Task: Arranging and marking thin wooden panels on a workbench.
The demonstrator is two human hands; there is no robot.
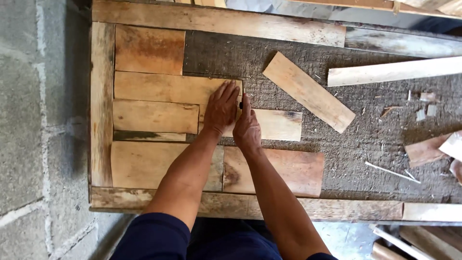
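Observation:
My left hand (221, 108) lies flat, fingers together, on a wood plank (163, 87) in the second row of a panel of short planks. My right hand (246, 127) sits just to its right, pinching a small dark marker (240, 104) at the plank's right end, over another plank (276, 124). The planks lie inside a wooden frame (102, 106) on a rough grey board (231, 55).
A loose plank (308, 90) lies diagonally to the right, a longer pale strip (392, 71) beyond it. Wood scraps (426, 150) and chips lie at the far right. A concrete block wall (33, 120) runs along the left.

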